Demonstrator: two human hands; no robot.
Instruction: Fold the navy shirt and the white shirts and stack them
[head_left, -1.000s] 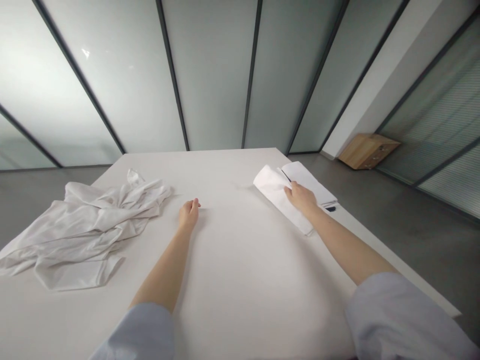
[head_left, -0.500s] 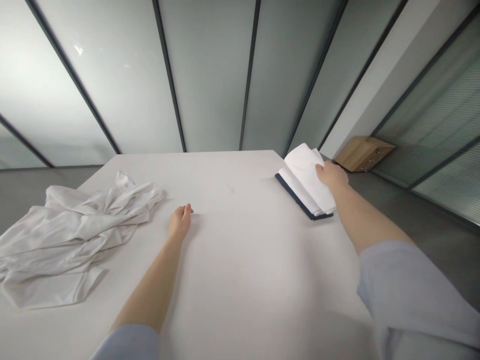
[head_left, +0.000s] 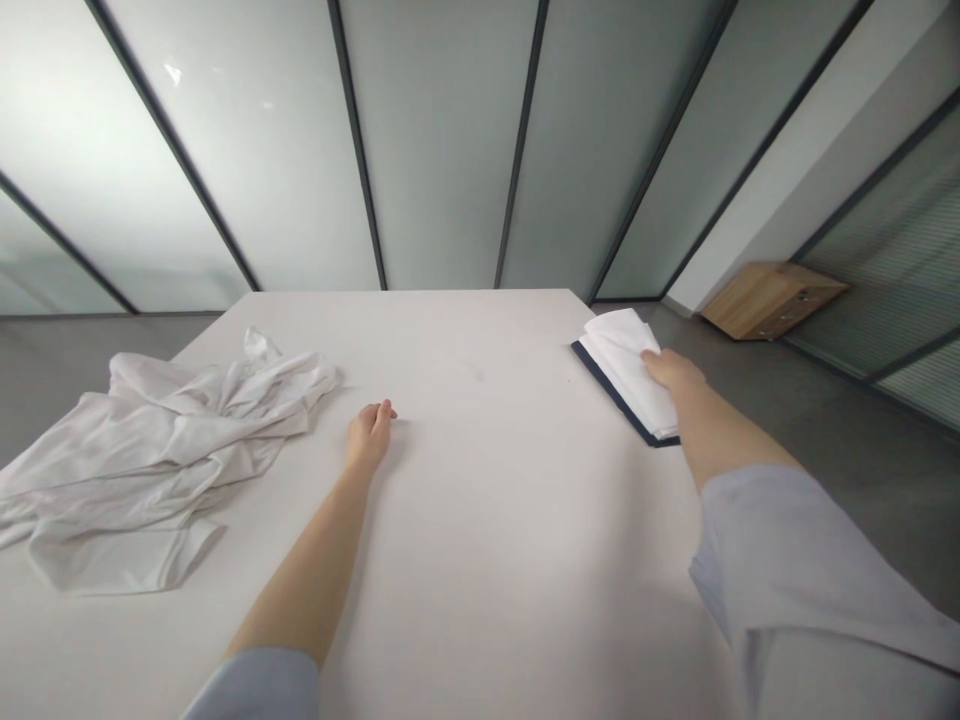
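At the right edge of the white table, my right hand grips a folded white cloth, thumb on top and the other fingers hidden. Under that cloth lies a dark navy folded piece, of which only the edge shows. My left hand rests near the middle left of the table, fingers curled in, with nothing visible in it. To its left, a white garment lies in a crumpled heap, apart from the hand.
Frosted glass panels with dark frames stand behind the table. A wooden cabinet is on the grey floor at the far right, beside a white pillar.
My right hand has lowered the folded white cloth, which now lies flatter and more evenly over the navy piece. The view has shifted slightly; my left hand stays curled near the same spot.
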